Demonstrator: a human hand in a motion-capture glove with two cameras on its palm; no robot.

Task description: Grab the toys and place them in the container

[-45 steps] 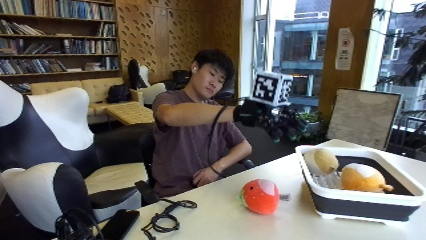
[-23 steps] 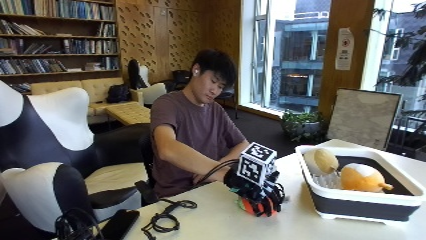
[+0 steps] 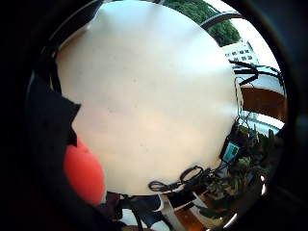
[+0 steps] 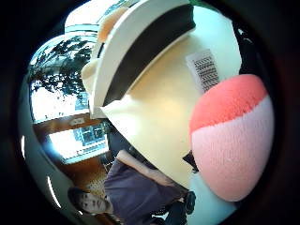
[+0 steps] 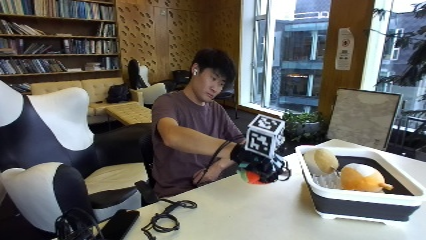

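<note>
In the outside view my gloved right hand [image 5: 261,164] grips a red and pink ball toy [image 5: 248,177] from above and holds it a little above the white table [image 5: 266,215], left of the container. The container [image 5: 356,200] is a white tub with a dark base at the table's right. It holds a cream toy [image 5: 324,160] and a yellow-orange toy [image 5: 359,177]. The thumb side palm view has the ball toy [image 4: 234,140] close to the palm, with the container [image 4: 136,51] beyond it. The little finger side palm view catches the toy's red edge [image 3: 84,173] over the table [image 3: 154,96].
A black cable loop [image 5: 166,217] and a dark phone [image 5: 120,225] lie at the table's near left corner. A black and white chair [image 5: 46,170] stands left of the table. The person sits behind the table's far edge.
My hand came down from chest height beside the container onto the ball toy on the table. It has now closed round the toy and raised it off the table.
</note>
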